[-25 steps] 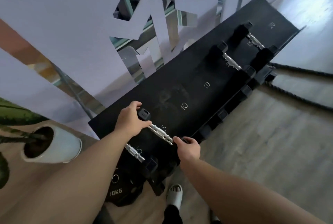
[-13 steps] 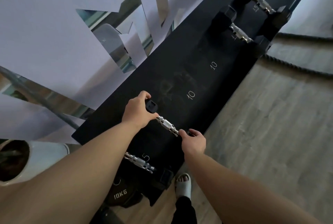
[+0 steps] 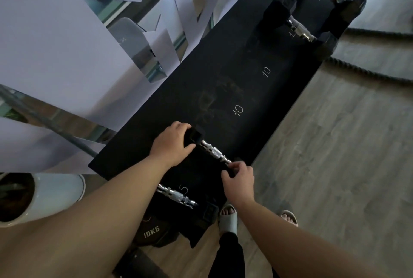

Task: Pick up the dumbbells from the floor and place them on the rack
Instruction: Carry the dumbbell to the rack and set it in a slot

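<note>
From the head view, our left hand [image 3: 172,146] wraps its fingers over the far head of the dumbbell [image 3: 214,152], and our right hand [image 3: 238,180] curls around the near head, thumb and forefinger pinched at the handle's end, the dumbbell lying on the rack [image 3: 223,90] just beyond a second dumbbell [image 3: 176,196]. We should settle it square and let both heads bear before letting go, though whether it rests fully is hard to tell in the dark. The rack's front edge runs just past our right fingertips, with bare slots beyond our left fingers.
</note>
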A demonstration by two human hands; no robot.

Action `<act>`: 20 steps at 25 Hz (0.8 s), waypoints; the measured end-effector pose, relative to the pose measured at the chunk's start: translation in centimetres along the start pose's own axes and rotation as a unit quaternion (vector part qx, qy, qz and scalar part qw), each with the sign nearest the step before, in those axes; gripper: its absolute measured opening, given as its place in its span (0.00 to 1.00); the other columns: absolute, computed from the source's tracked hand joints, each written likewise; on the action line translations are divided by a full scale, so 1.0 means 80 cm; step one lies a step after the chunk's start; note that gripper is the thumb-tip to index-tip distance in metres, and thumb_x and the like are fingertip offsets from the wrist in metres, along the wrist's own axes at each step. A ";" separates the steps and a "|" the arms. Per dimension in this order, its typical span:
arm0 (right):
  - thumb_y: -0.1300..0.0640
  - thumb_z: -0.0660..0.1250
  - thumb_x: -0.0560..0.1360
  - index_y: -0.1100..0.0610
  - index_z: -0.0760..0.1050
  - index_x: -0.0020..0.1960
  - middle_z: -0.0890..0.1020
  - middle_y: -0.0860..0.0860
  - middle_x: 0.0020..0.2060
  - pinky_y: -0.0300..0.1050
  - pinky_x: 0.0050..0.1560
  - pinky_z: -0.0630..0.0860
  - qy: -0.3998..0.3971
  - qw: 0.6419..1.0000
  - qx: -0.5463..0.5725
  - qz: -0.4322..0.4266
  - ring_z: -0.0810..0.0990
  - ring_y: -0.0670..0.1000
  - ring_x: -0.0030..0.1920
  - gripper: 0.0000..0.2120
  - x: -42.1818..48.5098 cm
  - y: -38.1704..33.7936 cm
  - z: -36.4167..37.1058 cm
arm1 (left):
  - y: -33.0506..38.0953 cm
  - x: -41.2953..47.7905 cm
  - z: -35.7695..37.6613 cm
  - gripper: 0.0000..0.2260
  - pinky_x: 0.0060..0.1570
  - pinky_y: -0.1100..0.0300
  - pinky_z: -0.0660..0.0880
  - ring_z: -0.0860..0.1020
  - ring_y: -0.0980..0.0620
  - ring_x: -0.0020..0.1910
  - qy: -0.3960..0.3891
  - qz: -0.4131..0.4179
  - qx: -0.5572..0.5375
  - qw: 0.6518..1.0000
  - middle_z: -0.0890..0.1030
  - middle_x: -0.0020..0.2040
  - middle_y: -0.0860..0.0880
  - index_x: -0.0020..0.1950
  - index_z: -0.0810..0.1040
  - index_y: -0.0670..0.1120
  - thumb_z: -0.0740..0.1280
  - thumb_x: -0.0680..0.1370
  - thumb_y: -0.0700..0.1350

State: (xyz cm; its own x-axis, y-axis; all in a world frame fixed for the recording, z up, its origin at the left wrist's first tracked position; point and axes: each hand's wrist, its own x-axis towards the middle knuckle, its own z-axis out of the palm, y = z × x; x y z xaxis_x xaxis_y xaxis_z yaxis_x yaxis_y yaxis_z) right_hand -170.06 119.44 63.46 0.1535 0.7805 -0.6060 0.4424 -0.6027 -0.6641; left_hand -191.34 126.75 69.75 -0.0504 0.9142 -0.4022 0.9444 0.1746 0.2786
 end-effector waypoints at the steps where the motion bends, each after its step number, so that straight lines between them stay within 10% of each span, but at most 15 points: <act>1: 0.52 0.71 0.78 0.50 0.75 0.57 0.73 0.49 0.59 0.42 0.55 0.78 -0.021 1.000 -0.015 0.004 0.77 0.49 0.58 0.10 -0.008 0.010 0.003 | -0.017 -0.008 -0.008 0.28 0.60 0.48 0.77 0.75 0.48 0.66 -0.009 -0.012 0.024 1.000 0.73 0.71 0.50 0.73 0.71 0.51 0.72 0.76 0.59; 7: 0.37 0.72 0.74 0.51 0.71 0.69 0.72 0.52 0.65 0.56 0.62 0.81 -0.124 0.983 -0.063 0.122 0.79 0.52 0.57 0.30 -0.042 0.038 0.046 | -0.088 -0.063 -0.016 0.36 0.56 0.48 0.76 0.72 0.47 0.67 -0.152 -0.095 0.071 0.981 0.70 0.71 0.51 0.72 0.71 0.55 0.73 0.69 0.70; 20: 0.31 0.75 0.68 0.49 0.65 0.75 0.64 0.55 0.72 0.58 0.68 0.76 -0.124 0.976 -0.131 0.122 0.67 0.64 0.72 0.43 -0.058 0.054 0.093 | -0.108 -0.106 0.036 0.42 0.58 0.48 0.80 0.76 0.43 0.64 -0.107 -0.118 0.029 0.987 0.67 0.73 0.46 0.75 0.65 0.54 0.83 0.67 0.53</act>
State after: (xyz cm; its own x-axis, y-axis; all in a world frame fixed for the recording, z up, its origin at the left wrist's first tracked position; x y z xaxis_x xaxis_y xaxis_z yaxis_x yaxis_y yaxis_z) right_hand -175.43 111.99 60.21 0.0783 0.5351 -0.8412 0.6357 -0.6768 -0.3713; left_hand -198.17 116.44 68.24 -0.2076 0.7515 -0.6262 0.9318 0.3468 0.1073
